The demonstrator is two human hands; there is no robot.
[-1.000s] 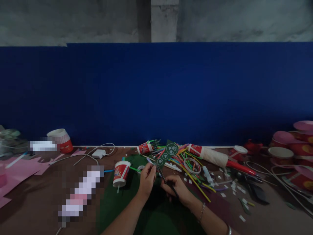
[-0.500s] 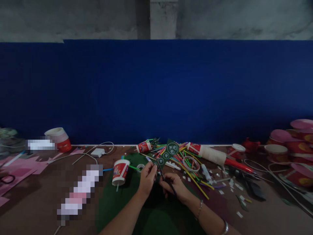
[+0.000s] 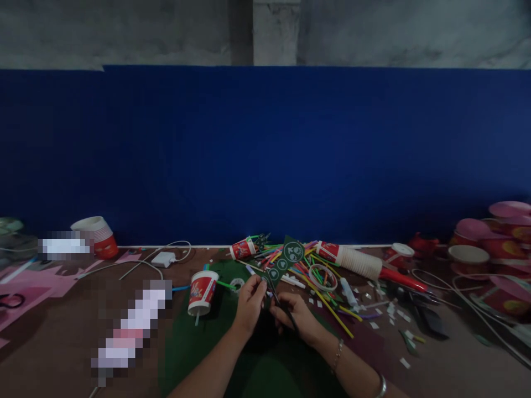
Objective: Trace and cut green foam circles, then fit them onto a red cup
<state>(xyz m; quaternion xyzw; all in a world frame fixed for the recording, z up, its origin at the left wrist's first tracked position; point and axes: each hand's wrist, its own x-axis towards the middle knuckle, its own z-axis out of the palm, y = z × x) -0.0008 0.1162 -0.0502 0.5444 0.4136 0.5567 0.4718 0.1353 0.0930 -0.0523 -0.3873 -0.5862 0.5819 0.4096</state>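
Between the fingers of my left hand [image 3: 249,303] is the lower end of a dark green paper strip [image 3: 283,264] with pale drawn circles and hearts. My right hand [image 3: 296,315] is closed around the handles of black scissors [image 3: 271,286], whose blades reach up to the strip near my left fingertips. Below both hands spreads a dark green sheet [image 3: 224,354]. A red paper cup [image 3: 203,293] stands on that sheet to the left, with a green straw through its side and a pale one below it. Next to my left fingers lies a tape roll [image 3: 237,284].
Behind my hands lie a heap of coloured straws [image 3: 307,271], a tipped stack of cups [image 3: 360,261] and a glue bottle [image 3: 349,293]. White paper scraps [image 3: 392,312] litter the right. Decorated cups [image 3: 501,249] pile up far right. Left are a white charger [image 3: 163,259] and pink paper [image 3: 37,284].
The view has shifted slightly. My hands stay almost in place with the strip and scissors. At the far left edge, a hand has gone from the other scissors, which now lie on the pink paper.
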